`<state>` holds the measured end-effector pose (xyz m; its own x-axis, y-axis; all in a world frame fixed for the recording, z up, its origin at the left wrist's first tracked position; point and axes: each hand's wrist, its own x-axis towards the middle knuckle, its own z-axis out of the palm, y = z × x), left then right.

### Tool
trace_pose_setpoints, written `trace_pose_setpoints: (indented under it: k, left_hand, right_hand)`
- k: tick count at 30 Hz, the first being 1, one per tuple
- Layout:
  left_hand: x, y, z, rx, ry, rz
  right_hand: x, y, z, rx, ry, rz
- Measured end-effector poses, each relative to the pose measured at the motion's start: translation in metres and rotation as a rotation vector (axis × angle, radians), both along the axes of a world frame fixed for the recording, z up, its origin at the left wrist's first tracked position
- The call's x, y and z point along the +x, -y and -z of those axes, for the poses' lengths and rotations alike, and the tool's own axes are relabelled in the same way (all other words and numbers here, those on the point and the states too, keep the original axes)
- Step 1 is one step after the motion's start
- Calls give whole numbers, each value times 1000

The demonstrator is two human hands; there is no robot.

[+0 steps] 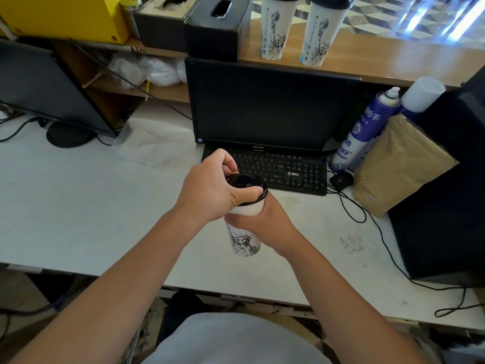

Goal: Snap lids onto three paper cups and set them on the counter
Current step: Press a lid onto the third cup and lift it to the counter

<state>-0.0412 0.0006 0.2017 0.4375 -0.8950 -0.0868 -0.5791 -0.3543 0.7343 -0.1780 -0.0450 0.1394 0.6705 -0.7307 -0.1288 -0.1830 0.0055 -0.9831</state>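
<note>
Two lidded paper cups (299, 30) stand upright side by side on the raised wooden worktop (393, 59) at the top of the view, each white with a line drawing on its side and a black lid. A third cup (242, 240) of the same print is held in the air above the lower white worktop (78, 206), just in front of the black keyboard (273, 168). The right hand (265, 227) is wrapped around the upper middle of this cup, gripping its wall. The left hand (210, 189) is curled over the black lid (248, 189) that sits on the cup's mouth, with the thumb lying across the near part of the lid and the fingers bent over its far edge. Whether the lid is fully seated all round cannot be told, since the hand covers part of the rim. Behind the keyboard stands a dark monitor (265, 106). To the right lean two spray cans (367, 127) next to a brown paper bag (399, 164), and a black mouse (341, 181) lies just right of the keyboard. A black tissue box (217, 30) sits on the raised wooden worktop, left of the two finished cups.
</note>
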Motion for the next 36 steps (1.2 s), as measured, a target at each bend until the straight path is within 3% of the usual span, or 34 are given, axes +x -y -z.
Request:
trace_pose_setpoints:
  k: [5,12,14,19,24,36]
  left_hand:
    - [-2,-4,-3,-32,70,-18]
    - [-13,-7,5,-143,178,-62]
    - [-10,-7,5,-129,122,-12]
    - [23,-3,-1,-12,-300,148]
    - [32,-5,1,-46,-527,190]
    - [31,-14,-2,-76,-521,243]
  right_hand:
    - [16,-7,1,-134,12,96]
    - [23,-21,10,-42,-21,353]
    - [19,-19,10,-30,-3,344]
    - [1,-5,7,81,70,225]
    - [-5,0,1,161,118,49]
    - [-8,-1,7,190,133,23]
